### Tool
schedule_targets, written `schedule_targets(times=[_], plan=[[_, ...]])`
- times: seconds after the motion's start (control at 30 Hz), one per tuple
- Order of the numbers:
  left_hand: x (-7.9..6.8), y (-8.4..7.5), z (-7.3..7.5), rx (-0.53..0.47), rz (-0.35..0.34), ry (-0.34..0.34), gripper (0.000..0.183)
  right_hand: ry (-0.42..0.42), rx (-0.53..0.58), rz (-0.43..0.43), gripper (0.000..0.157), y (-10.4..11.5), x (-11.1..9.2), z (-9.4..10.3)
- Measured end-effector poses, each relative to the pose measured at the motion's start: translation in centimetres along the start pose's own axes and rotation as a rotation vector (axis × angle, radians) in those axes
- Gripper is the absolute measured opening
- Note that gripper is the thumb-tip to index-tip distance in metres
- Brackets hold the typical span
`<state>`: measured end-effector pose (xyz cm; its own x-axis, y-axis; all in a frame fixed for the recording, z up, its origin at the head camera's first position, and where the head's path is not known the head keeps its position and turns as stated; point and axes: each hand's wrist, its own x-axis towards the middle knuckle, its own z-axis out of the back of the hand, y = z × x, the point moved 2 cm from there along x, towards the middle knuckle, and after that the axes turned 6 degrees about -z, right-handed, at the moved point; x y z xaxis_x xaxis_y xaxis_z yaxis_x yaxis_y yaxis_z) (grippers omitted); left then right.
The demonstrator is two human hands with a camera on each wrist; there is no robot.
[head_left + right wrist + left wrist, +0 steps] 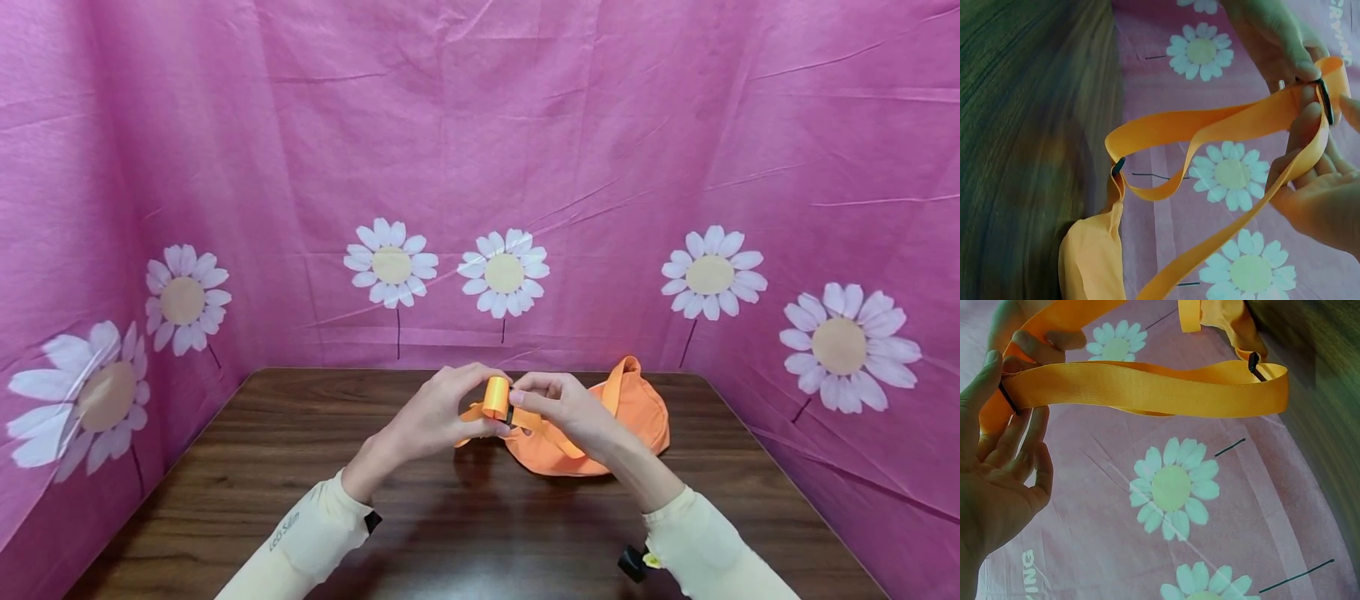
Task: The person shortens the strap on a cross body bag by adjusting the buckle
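An orange fabric bag (645, 412) lies on the table, its shape soft and slumped. Raised in front of it is its orange webbing strap (1147, 387), threaded through a black slider buckle (1327, 103). My left hand (431, 412) pinches the strap at this buckle, thumb below and fingers above. From the other side, my right hand (573, 412) grips the strap beside the buckle. A loop of strap stands up between the hands. In the right wrist view, a second black fitting (1119, 165) joins the strap loop to the bag's fabric end.
The bag and both hands are over a dark wood-grain table (300, 467). Pink curtain (480, 125) with large white daisies encloses the table's back and sides. Black wrist camera (633, 564) shows under the right sleeve.
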<state>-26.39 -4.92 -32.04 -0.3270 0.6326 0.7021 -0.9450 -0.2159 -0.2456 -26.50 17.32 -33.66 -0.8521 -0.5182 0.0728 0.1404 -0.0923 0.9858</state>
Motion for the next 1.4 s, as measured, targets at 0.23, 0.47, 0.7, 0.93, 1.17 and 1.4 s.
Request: schedule_targets(times=[0.23, 0.47, 0.7, 0.93, 1.17, 1.4], plan=[[-0.3, 0.2, -0.4, 0.013, 0.037, 0.009, 0.064, -0.015, 0.059, 0.012, 0.016, 0.0, -0.2, -0.1], [-0.4, 0.5, -0.4, -0.016, -0.041, -0.008, 0.050, 0.037, 0.261, 0.054, 0.009, 0.6, -0.7, -0.1], [-0.6, 1.4, 0.1, 0.031, -0.056, -0.010, 0.051, 0.016, 0.406, 0.122, 0.018, 2.4, -1.5, 0.8], [-0.9, 2.2, 0.6, 0.149, 0.003, 0.049, 0.050, -0.020, 0.398, 0.166, 0.024, 3.1, -1.7, 1.9], [-0.5, 0.7, 0.0, 0.063, -0.031, 0.012, 0.070, -0.070, 0.220, 0.072, 0.008, 2.2, -1.5, 1.2], [0.4, -1.1, -0.3, -0.014, -0.055, -0.030, 0.067, -0.049, 0.082, 0.065, 0.010, 1.8, -1.1, 0.4]])
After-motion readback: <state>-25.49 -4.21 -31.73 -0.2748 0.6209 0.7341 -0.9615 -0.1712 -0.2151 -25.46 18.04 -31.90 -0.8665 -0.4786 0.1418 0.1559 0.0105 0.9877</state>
